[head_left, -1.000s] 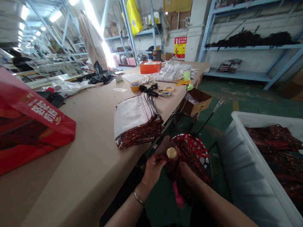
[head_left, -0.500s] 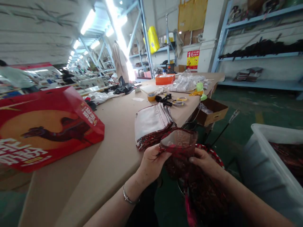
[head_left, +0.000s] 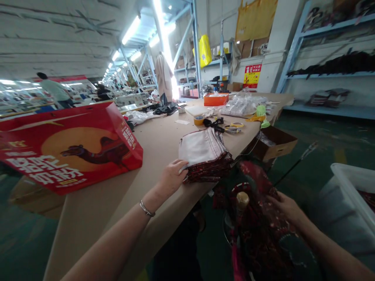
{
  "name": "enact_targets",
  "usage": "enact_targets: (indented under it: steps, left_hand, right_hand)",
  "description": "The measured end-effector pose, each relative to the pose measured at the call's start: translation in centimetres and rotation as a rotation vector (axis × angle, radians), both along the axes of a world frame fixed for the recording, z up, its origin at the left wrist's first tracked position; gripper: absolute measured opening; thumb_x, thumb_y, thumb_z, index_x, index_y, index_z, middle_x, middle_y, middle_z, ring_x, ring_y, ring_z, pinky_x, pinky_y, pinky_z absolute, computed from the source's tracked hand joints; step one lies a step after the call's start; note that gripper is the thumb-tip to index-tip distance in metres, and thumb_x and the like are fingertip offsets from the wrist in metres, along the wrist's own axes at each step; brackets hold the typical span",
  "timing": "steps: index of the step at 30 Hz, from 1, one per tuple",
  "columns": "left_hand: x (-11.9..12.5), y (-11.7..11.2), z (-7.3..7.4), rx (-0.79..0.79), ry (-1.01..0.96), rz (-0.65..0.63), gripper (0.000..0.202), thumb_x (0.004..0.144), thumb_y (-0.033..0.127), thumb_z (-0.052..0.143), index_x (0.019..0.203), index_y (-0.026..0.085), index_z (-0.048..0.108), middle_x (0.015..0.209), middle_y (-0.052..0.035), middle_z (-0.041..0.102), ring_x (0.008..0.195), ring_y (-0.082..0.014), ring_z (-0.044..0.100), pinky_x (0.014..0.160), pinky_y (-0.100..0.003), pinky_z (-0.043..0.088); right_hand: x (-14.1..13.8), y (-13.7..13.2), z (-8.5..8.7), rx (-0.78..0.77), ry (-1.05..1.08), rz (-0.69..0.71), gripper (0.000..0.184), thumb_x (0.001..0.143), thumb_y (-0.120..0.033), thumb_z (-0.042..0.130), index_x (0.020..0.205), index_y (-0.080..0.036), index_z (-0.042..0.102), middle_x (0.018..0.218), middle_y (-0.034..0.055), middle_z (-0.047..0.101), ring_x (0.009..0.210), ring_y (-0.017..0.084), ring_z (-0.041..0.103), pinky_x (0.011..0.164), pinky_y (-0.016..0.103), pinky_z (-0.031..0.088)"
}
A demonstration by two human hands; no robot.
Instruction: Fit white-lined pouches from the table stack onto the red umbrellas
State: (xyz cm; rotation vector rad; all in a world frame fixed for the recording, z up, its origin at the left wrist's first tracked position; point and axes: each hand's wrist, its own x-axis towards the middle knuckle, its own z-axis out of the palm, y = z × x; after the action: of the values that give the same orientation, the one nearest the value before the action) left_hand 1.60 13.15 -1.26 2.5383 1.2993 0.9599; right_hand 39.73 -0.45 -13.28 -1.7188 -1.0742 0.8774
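A stack of folded fabric pieces [head_left: 200, 148], pale side up with dark red patterned edges, lies near the table's edge. At its near left corner, my left hand [head_left: 173, 178] pinches the cloth with fingers and thumb; how many layers it grips cannot be seen. Off the table's edge, my right hand [head_left: 283, 205] is closed on a dark red patterned cloth [head_left: 260, 187], blurred by motion. Below it hangs more dark red cloth [head_left: 260, 249], beside a wooden-looking knob [head_left: 242, 200] and a bright pink strip [head_left: 236, 259].
On the table [head_left: 152, 152] stand a red camel-print bag [head_left: 96, 152], yellow tape [head_left: 199, 120], yellow-handled scissors [head_left: 234, 127], an orange box [head_left: 216, 100] and plastic packets [head_left: 243, 105]. A cardboard box [head_left: 278, 146] and white bin [head_left: 348, 191] are at right. A person [head_left: 55, 91] stands far left.
My left hand has let go of the dark red cloth and moved left onto the stack. My right hand has carried that cloth right, away from the stack. The view has turned slightly left.
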Motion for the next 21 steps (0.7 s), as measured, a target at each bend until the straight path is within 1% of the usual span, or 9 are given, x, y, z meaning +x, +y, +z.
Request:
enact_targets:
  steps: [3, 5, 6, 8, 10, 13, 15, 18, 21]
  left_hand:
    - [0.4, 0.2, -0.2, 0.048, 0.195, 0.009, 0.029, 0.078, 0.011, 0.047, 0.101, 0.016, 0.063, 0.101, -0.0082, 0.066, 0.094, -0.02, 0.062, 0.087, -0.033, 0.049]
    - [0.6, 0.3, 0.2, 0.049, 0.305, 0.014, 0.028, 0.082, 0.012, 0.043, 0.101, 0.016, 0.063, 0.097, -0.0083, 0.066, 0.089, -0.0192, 0.063, 0.083, -0.031, 0.049]
    - [0.7, 0.4, 0.5, 0.045, 0.356, 0.017, 0.027, 0.084, 0.013, 0.041, 0.1, 0.016, 0.063, 0.096, -0.0083, 0.066, 0.086, -0.0188, 0.063, 0.081, -0.03, 0.05]
    - [0.8, 0.6, 1.4, 0.042, 0.449, 0.037, 0.026, 0.086, 0.014, 0.039, 0.098, 0.016, 0.063, 0.092, -0.0082, 0.066, 0.083, -0.0187, 0.063, 0.076, -0.029, 0.049]
    - [0.9, 0.8, 2.6, 0.047, 0.525, 0.068, 0.026, 0.088, 0.015, 0.038, 0.095, 0.016, 0.063, 0.088, -0.0081, 0.066, 0.08, -0.0192, 0.064, 0.071, -0.029, 0.048]
    - [1.0, 1.1, 4.5, 0.088, 0.588, 0.099, 0.027, 0.089, 0.019, 0.037, 0.091, 0.016, 0.064, 0.084, -0.0078, 0.066, 0.077, -0.0202, 0.064, 0.066, -0.029, 0.046]
    - [1.2, 1.2, 5.5, 0.124, 0.597, 0.086, 0.026, 0.089, 0.021, 0.039, 0.09, 0.017, 0.065, 0.083, -0.0072, 0.067, 0.076, -0.0204, 0.064, 0.065, -0.029, 0.045]
    - [1.5, 0.9, 6.5, 0.152, 0.573, 0.076, 0.025, 0.089, 0.023, 0.041, 0.089, 0.018, 0.065, 0.083, -0.0061, 0.068, 0.076, -0.0196, 0.064, 0.064, -0.028, 0.043]
    - [1.8, 0.5, 6.7, 0.176, 0.538, 0.097, 0.024, 0.088, 0.023, 0.041, 0.087, 0.019, 0.065, 0.085, -0.005, 0.068, 0.077, -0.019, 0.064, 0.065, -0.028, 0.044]
  right_hand:
    - [0.0, -1.3, -7.1, -0.159, -0.271, -0.02, 0.041, 0.06, -0.053, 0.061, 0.084, -0.02, 0.063, 0.084, 0.0082, 0.071, 0.08, 0.03, 0.066, 0.077, 0.044, 0.051]
    - [-0.1, -1.5, -8.2, -0.136, -0.365, -0.073, 0.047, 0.062, -0.054, 0.058, 0.095, -0.02, 0.061, 0.098, 0.0099, 0.069, 0.09, 0.03, 0.065, 0.083, 0.045, 0.049]
    - [-0.2, -1.2, -7.3, -0.085, -0.375, -0.094, 0.049, 0.066, -0.054, 0.056, 0.102, -0.019, 0.059, 0.104, 0.0101, 0.067, 0.094, 0.029, 0.064, 0.085, 0.044, 0.048]
    - [-0.8, -0.1, -3.2, 0.062, -0.368, -0.112, 0.047, 0.075, -0.052, 0.05, 0.108, -0.02, 0.056, 0.106, 0.0094, 0.066, 0.094, 0.025, 0.064, 0.084, 0.04, 0.049]
    - [-2.6, 1.6, 2.9, 0.254, -0.38, -0.087, 0.037, 0.082, -0.047, 0.047, 0.107, -0.021, 0.057, 0.098, 0.007, 0.067, 0.086, 0.021, 0.065, 0.077, 0.035, 0.051]
    - [-7.2, 4.8, 12.2, 0.644, -0.576, 0.202, 0.023, 0.088, -0.034, 0.045, 0.098, -0.021, 0.062, 0.1, 0.0059, 0.065, 0.096, 0.019, 0.06, 0.088, 0.034, 0.046]
    - [-11.1, 7.0, 16.3, 0.747, -0.72, 0.431, 0.022, 0.09, -0.027, 0.044, 0.1, -0.02, 0.063, 0.103, 0.0065, 0.064, 0.1, 0.018, 0.056, 0.091, 0.033, 0.044]
    - [-16.2, 10.0, 18.8, 0.678, -0.979, 0.612, 0.024, 0.088, -0.029, 0.05, 0.105, -0.018, 0.063, 0.107, 0.0087, 0.063, 0.104, 0.022, 0.052, 0.093, 0.036, 0.042]
    - [-18.9, 12.4, 18.7, 0.519, -1.199, 0.644, 0.024, 0.087, -0.029, 0.05, 0.101, -0.015, 0.064, 0.103, 0.0114, 0.063, 0.102, 0.025, 0.054, 0.088, 0.038, 0.044]
